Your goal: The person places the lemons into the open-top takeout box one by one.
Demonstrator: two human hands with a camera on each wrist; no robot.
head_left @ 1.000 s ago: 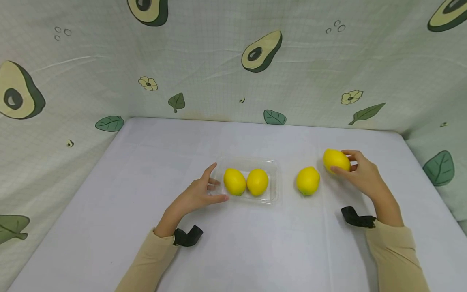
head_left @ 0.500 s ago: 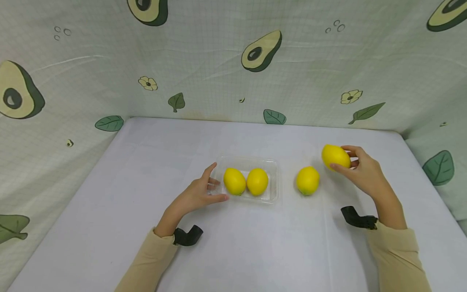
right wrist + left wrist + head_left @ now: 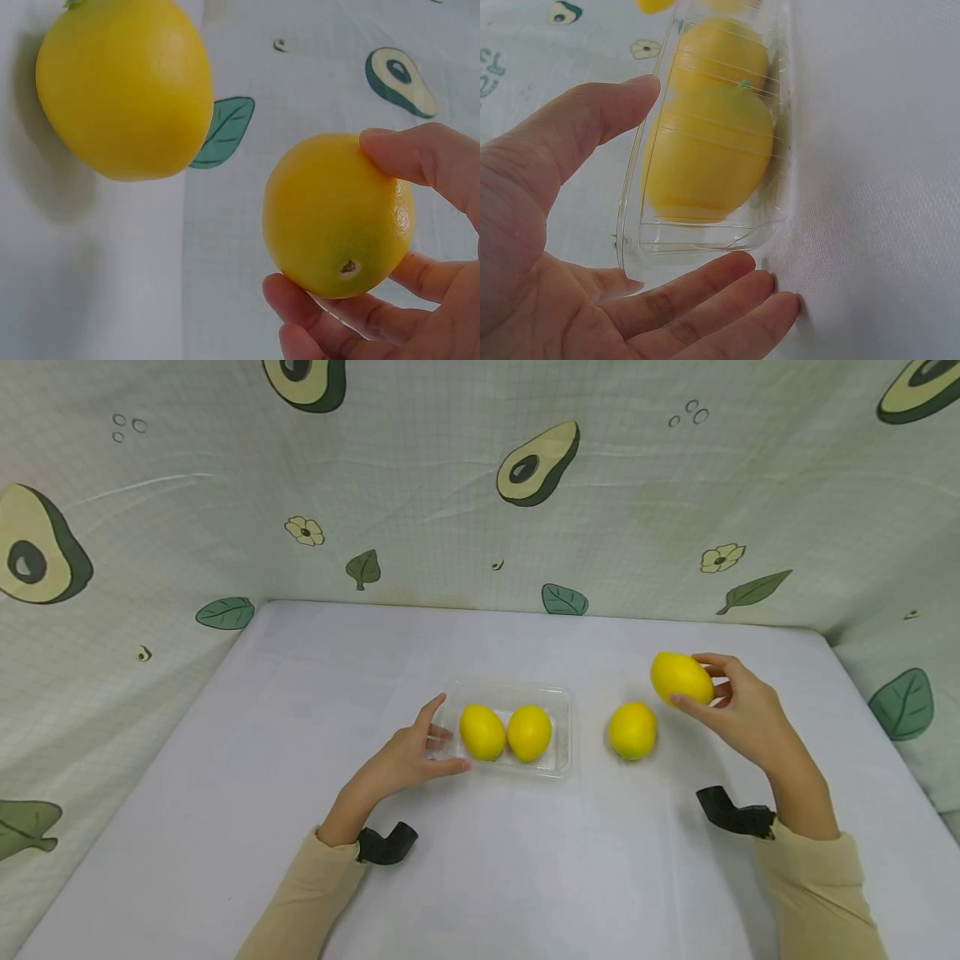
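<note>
A clear plastic tray (image 3: pixel 561 767) with two lemons, one on the left (image 3: pixel 482 733) and one on the right (image 3: pixel 529 734), stands mid-table. My left hand (image 3: pixel 408 758) rests around its left end, fingers spread and fairly straight. In the left wrist view the thumb tip (image 3: pixel 646 88) lies at the tray's rim and the other fingertips are by its end wall. My right hand (image 3: pixel 738 710) holds a third lemon (image 3: pixel 678 677) between thumb and fingers, raised over the table. Another lemon (image 3: pixel 632 731) lies on the table between the tray and my right hand.
A white cloth covers the table (image 3: pixel 525 877). Behind it and at the sides hangs a pale curtain (image 3: pixel 427 485) printed with avocados and leaves. Black camera mounts, one on the left wrist (image 3: pixel 386 844) and one on the right (image 3: pixel 735 814), stick out inward.
My right hand has lifted its lemon off the table and shifted it slightly left and away from me. My left hand, the tray and the other lemons have stayed in place.
</note>
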